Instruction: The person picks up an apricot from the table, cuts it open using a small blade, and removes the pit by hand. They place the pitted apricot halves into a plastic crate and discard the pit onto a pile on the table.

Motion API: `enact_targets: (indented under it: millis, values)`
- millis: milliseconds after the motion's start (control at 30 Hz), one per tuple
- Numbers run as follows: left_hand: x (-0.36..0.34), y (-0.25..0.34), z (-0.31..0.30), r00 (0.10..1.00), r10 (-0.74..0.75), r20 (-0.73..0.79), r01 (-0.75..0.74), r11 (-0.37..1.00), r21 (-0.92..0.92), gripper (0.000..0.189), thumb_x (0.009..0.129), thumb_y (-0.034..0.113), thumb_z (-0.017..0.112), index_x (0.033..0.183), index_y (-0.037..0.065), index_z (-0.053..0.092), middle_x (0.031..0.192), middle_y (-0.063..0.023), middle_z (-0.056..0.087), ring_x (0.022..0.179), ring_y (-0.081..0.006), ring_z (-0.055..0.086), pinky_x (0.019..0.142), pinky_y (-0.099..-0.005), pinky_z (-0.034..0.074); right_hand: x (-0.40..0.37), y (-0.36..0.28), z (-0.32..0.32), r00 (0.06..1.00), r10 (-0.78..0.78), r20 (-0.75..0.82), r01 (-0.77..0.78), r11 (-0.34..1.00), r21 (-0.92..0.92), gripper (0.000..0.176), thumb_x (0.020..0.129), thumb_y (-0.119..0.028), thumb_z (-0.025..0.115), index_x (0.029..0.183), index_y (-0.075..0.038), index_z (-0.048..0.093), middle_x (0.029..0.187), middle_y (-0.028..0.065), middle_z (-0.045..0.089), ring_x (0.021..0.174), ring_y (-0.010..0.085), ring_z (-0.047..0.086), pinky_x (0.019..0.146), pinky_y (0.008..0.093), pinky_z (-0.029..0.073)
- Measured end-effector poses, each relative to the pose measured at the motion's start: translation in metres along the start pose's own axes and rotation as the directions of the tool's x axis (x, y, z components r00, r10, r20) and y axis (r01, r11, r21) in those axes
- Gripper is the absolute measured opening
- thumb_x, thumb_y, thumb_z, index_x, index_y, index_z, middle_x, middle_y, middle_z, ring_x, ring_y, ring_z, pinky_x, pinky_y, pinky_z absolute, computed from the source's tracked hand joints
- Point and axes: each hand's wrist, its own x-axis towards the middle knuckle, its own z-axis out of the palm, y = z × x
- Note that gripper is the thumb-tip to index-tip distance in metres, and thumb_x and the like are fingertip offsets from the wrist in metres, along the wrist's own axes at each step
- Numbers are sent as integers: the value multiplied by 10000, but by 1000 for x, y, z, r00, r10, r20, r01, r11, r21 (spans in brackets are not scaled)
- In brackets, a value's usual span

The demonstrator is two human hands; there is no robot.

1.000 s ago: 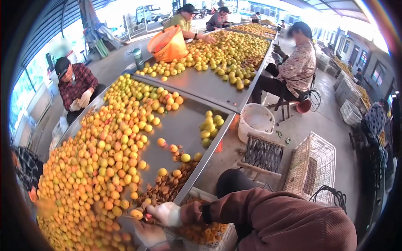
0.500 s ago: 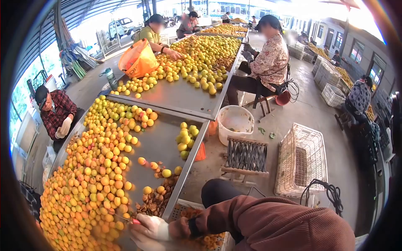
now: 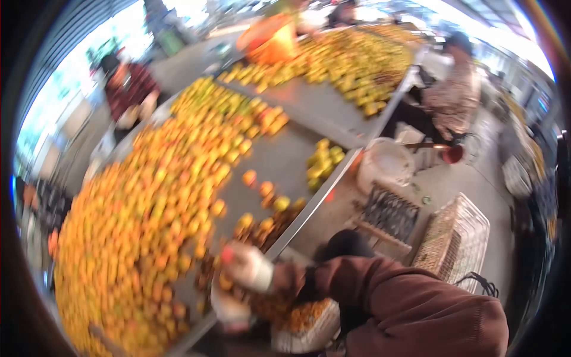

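My right hand [image 3: 248,266], in a pale glove below a brown sleeve, is closed round a red-handled tool [image 3: 227,254] at the edge of the metal table [image 3: 270,154]. Just below it is my left hand [image 3: 231,309], also pale-gloved, its fingers smeared by motion. An orange-yellow fruit [image 3: 225,282] shows between the two hands; I cannot tell which one holds it. Apricots [image 3: 172,196] cover the table to the left. A pile of brown pits [image 3: 270,231] lies behind my right hand. Under my forearm a crate [image 3: 309,339] holds orange fruit pieces.
Greener fruit [image 3: 323,163] sits near the table's raised rim. On the floor to the right are a white bucket [image 3: 386,163], a low woven stool [image 3: 389,214] and a white plastic crate [image 3: 470,238]. Other people sit around the tables, one in a checked shirt [image 3: 134,92] opposite.
The view has swung, so the table and floor things sit further right, and the picture is blurred. My hands have drawn back from the fruit heap to the table's near edge.
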Motion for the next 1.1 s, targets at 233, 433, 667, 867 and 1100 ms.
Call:
enact_targets:
  millis: [233, 433, 667, 867, 1100]
  values:
    - [-18, 17, 15, 985, 77, 157, -55, 988, -141, 414, 987, 511, 397, 826, 170, 568, 577, 26, 480, 519, -108, 459, 453, -238, 309, 3, -34, -5, 861, 485, 150, -476, 669, 571, 346, 959, -252, 579, 1206, -10, 555, 864, -16, 556, 755, 58, 496, 664, 221, 428]
    - [11, -3, -6, 955, 133, 264, -21, 921, -388, 385, 1026, 372, 409, 1166, 45, 557, 1096, -59, 621, 1014, -188, 594, 896, -336, 482, -12, -38, 5, 951, 229, 209, -279, 926, 253, 192, 958, -180, 576, 1038, -6, 583, 846, -22, 564, 745, 50, 494, 654, 212, 431]
    - [-27, 8, 15, 935, 307, 179, -289, 950, -118, 298, 1001, 293, 500, 1121, 33, 582, 969, -8, 605, 880, -94, 567, 790, -256, 468, -7, -22, 8, 950, 301, 80, -311, 923, 228, 149, 916, -144, 635, 882, -16, 568, 750, -30, 544, 704, 41, 469, 622, 213, 434]
    - [-19, 5, 9, 907, 387, 166, -390, 921, -14, 272, 978, 228, 568, 1131, 3, 570, 979, -8, 599, 892, -78, 546, 801, -233, 450, -9, -28, 9, 921, 389, 34, -369, 839, 401, 179, 939, -184, 617, 960, -14, 566, 792, -15, 551, 718, 65, 506, 647, 211, 430]
    - [0, -5, 4, 903, 402, 153, -393, 916, -87, 260, 961, 240, 578, 1137, 49, 571, 961, -21, 601, 737, -110, 612, 550, -260, 518, -5, -9, 9, 978, 190, 86, -208, 931, 301, 145, 972, -166, 568, 1009, -26, 562, 821, -7, 565, 731, 69, 506, 672, 220, 430]
